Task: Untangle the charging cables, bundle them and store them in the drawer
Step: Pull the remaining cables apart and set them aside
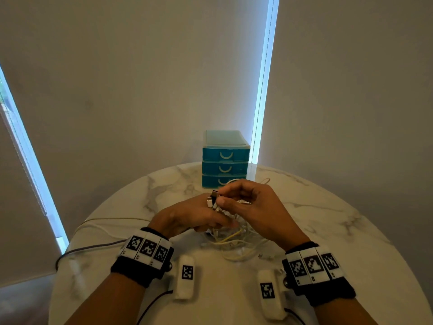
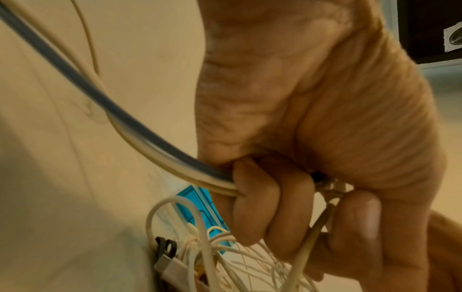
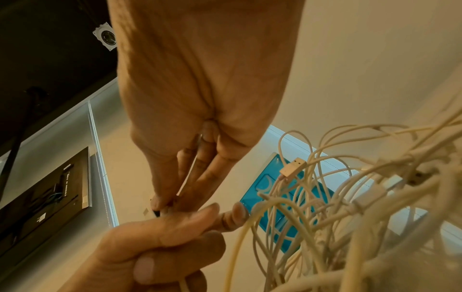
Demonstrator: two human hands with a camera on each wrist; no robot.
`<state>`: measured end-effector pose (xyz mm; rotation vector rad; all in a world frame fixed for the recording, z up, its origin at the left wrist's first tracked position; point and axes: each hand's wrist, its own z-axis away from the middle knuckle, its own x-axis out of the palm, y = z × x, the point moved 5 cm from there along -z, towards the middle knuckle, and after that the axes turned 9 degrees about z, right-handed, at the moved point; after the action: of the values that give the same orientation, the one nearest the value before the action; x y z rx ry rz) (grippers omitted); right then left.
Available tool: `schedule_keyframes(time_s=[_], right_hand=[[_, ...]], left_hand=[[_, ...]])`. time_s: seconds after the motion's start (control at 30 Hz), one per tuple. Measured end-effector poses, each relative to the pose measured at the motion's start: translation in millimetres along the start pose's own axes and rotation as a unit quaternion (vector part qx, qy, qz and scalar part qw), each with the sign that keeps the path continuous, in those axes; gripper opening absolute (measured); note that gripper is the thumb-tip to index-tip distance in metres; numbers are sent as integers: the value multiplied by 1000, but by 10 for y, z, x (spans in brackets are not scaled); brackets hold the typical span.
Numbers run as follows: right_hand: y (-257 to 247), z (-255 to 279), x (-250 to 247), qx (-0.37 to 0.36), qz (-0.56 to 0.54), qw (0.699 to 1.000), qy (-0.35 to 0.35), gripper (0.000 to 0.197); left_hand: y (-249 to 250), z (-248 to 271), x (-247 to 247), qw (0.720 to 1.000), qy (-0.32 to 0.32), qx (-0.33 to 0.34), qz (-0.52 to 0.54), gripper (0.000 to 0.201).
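From the head view, a round surface of glossy white marble with grey veins is seen. At its far edge a small unit of three translucent blue plastic drawers stands, each closed and fitted with a curved pale handle. A loose tangle of thin white and cream charging cables lies near the middle, beneath both hands. The left hand is curled round several strands, with a white plug and a dark plug standing up from it. The dark plug is pinched between thumb and fingertips of the right hand.

From the left wrist view, a smooth grey cord and a cream one are gripped together in the curled fingers; thin white loops hang below.

From the right wrist view, the thumb and fingers are pressed together on the dark plug, and a rectangular metal USB connector is seen among the hanging strands.
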<state>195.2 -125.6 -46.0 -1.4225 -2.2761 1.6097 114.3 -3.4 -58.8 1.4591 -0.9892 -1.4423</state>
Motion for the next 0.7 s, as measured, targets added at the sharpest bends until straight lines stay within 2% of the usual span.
schedule_keyframes(time_s=[0.1,0.17,0.23,0.4,0.6,0.7], right_hand=[[-75,17,26,-21,-7,1000,-20,25],[-105,19,37,-28,9,999,-19,34],[-114,19,40,-33,35,999,-12,33],[-87,13,54,-20,31,999,-10,24],[-63,4,60,-8,65,998,-2,24],[-54,-3,53,-6,90,996,16,24]], left_hand=[[15,19,2,1000,-6,-10,-6,26],[-32,12,-3,1000,1,-28,-10,38],[-78,-7,-14,999,6,-43,-8,45],[-148,-35,-47,997,11,-64,29,31],[-205,-60,-49,995,-4,-82,53,37],[-172,-63,3,996,-7,-68,54,49]])
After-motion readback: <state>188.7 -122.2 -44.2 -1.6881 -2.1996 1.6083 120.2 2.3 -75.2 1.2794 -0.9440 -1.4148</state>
